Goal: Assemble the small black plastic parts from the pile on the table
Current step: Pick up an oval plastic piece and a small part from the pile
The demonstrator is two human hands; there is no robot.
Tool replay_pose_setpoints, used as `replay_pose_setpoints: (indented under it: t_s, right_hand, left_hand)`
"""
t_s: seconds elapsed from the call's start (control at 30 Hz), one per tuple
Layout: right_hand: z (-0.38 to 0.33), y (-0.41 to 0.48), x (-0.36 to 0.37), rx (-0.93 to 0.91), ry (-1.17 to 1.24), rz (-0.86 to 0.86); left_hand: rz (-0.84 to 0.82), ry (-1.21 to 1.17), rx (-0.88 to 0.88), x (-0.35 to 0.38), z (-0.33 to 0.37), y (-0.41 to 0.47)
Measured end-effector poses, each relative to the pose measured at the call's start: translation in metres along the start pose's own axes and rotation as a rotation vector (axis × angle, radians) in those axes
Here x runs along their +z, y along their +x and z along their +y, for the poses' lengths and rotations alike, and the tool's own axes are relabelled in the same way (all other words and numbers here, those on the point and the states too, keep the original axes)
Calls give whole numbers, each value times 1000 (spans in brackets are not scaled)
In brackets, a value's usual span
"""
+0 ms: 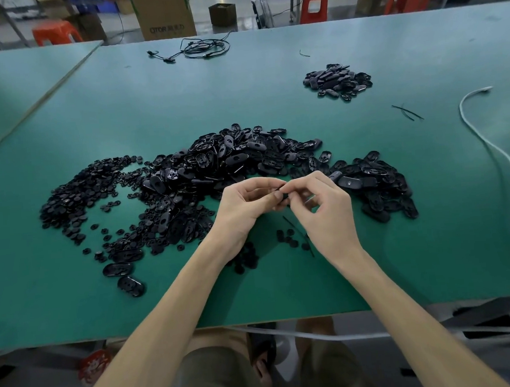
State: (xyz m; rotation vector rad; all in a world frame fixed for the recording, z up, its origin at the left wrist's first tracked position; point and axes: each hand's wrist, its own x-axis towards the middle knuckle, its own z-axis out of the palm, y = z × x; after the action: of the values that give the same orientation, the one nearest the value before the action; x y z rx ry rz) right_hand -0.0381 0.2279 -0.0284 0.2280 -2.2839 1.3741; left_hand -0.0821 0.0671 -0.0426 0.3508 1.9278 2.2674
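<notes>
Small black part (284,197) pinched between left hand (243,209) and right hand (325,212), both grasping it, toward table (285,288) near edge. Large pile (209,172) just behind; smaller pile (338,81) toward far right corner.

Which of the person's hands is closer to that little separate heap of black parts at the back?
Right. The right hand lies nearly straight in front of the small heap; the left hand is further off to its left.

**Pinch in the middle**

The left hand (242,208) and right hand (325,215) both pinch one little black part (283,196). The big pile (215,172) spreads on the green table (149,110) from 9 to 3 o'clock. A small pile (338,81) sits at 1 o'clock. A white cord (461,110) lies at 3 o'clock.
</notes>
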Motion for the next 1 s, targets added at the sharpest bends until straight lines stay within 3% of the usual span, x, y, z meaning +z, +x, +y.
replay_pose_setpoints:
  t_s: [1.0]
  right_hand:
    - [-2, -1, 0, -16, -4, -14]
  left_hand:
    - [-15, 24, 26, -1, 1, -2]
